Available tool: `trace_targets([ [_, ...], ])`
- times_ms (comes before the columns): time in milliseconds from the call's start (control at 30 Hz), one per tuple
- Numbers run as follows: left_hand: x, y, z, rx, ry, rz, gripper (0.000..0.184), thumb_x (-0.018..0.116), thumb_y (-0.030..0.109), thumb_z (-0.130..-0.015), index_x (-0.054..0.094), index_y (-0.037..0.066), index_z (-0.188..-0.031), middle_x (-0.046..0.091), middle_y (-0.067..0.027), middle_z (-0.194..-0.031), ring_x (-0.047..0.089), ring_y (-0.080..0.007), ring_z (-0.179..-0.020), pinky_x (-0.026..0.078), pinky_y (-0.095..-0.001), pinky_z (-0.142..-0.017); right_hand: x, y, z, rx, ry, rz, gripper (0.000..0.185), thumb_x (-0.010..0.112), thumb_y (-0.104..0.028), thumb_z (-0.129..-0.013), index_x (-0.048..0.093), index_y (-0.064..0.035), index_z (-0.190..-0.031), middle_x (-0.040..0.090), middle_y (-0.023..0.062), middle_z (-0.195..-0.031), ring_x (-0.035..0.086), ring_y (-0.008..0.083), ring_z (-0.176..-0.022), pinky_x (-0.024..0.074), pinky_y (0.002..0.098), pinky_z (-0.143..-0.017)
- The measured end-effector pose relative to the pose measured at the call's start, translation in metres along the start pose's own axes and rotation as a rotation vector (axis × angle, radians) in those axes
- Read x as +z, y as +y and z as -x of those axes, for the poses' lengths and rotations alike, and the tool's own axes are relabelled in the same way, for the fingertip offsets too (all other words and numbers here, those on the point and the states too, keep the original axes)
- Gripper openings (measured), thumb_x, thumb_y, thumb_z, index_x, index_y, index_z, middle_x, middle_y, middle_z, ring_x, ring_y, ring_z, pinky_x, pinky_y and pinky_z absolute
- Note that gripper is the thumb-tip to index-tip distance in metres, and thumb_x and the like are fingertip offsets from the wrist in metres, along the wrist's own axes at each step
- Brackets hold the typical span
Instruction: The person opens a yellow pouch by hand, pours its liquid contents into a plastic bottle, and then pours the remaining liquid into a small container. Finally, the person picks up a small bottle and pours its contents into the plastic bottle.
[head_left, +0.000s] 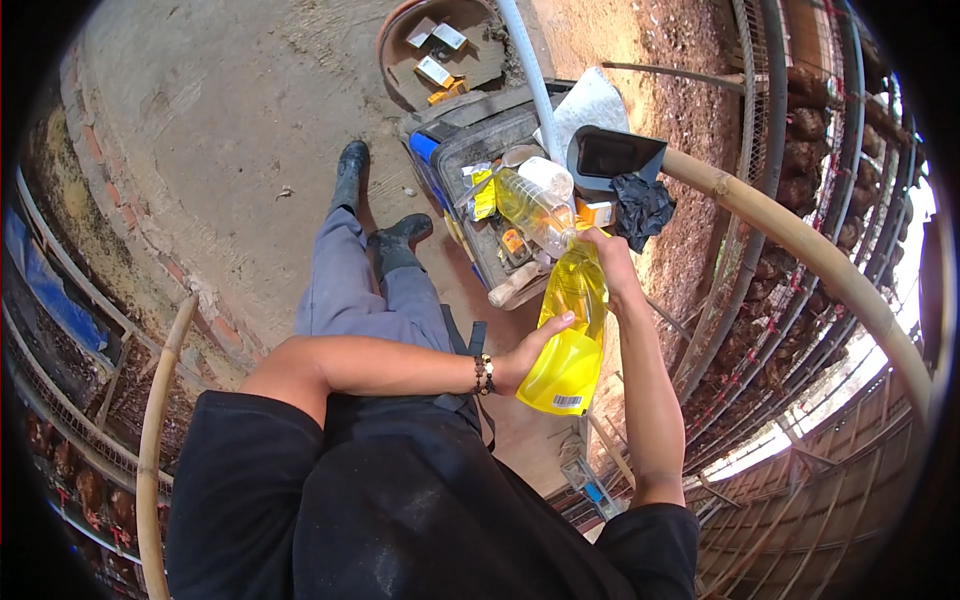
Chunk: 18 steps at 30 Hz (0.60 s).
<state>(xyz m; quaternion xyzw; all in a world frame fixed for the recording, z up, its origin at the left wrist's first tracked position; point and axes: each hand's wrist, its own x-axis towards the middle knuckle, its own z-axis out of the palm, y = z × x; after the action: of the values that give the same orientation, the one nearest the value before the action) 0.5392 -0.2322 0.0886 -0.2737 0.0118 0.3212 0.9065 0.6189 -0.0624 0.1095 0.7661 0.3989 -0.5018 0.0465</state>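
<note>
The concrete floor (pixel 250 130), rough and grey, spread over the far left of a poultry house; wire cages (pixel 850 120) of brown hens lined the right, beside a smooth, curving bamboo pole (pixel 800 230). A round basin (pixel 384 62) with small cartons (pixel 434 70) stood at the far side, next to a scuffed black plastic lid (pixel 468 150). On this lid lay a clear, ribbed plastic bottle (pixel 532 210), among a yellow packet (pixel 483 200) and a crumpled black plastic bag (pixel 643 210). The glossy yellow pouch (pixel 565 365), flexible and translucent toward its far end, was in front of me, narrow end at the bottle's neck. My left hand (pixel 518 365) pinched its near left side, thumb on top, other fingers mostly hidden; my right hand (pixel 610 262) curled around its far end, though I cannot tell how tightly its fingers pressed.
</note>
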Motion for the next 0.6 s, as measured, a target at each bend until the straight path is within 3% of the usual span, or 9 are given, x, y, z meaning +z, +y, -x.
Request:
trace_targets([
  [400, -0.003, -0.004, -0.006, 0.014, 0.007, 0.032, 0.063, 0.051, 0.061, -0.092, 0.057, 0.006, -0.121, 0.067, -0.0084, -0.106, 0.066, -0.0176, -0.091, 0.052, -0.0329, -0.086, -0.004, 0.009, -0.008, -0.008, -0.014, 0.001, 0.033, 0.063, -0.028, -0.081, 0.066, 0.0046, -0.085, 0.060, 0.0038, -0.074, 0.054, 0.0117, -0.065, 0.0419, 0.0281, -0.060],
  [500, -0.008, -0.004, -0.008, -0.003, 0.003, 0.024, 0.065, 0.053, 0.058, -0.091, 0.054, 0.004, -0.128, 0.065, -0.0126, -0.113, 0.065, -0.0231, -0.098, 0.050, -0.0372, -0.092, -0.005, 0.009, -0.008, 0.003, -0.017, 0.012, 0.034, 0.063, -0.029, -0.080, 0.066, 0.0043, -0.084, 0.060, 0.0038, -0.074, 0.054, 0.0118, -0.065, 0.0419, 0.0281, -0.060],
  [600, -0.007, -0.004, -0.008, -0.006, 0.001, 0.032, 0.063, 0.050, 0.061, -0.093, 0.057, 0.005, -0.121, 0.067, -0.0088, -0.107, 0.066, -0.0176, -0.092, 0.051, -0.0321, -0.087, -0.004, 0.005, -0.006, -0.001, -0.006, 0.045, 0.035, 0.063, -0.031, -0.079, 0.065, 0.0040, -0.083, 0.059, 0.0032, -0.073, 0.053, 0.0117, -0.065, 0.0414, 0.0280, -0.060],
])
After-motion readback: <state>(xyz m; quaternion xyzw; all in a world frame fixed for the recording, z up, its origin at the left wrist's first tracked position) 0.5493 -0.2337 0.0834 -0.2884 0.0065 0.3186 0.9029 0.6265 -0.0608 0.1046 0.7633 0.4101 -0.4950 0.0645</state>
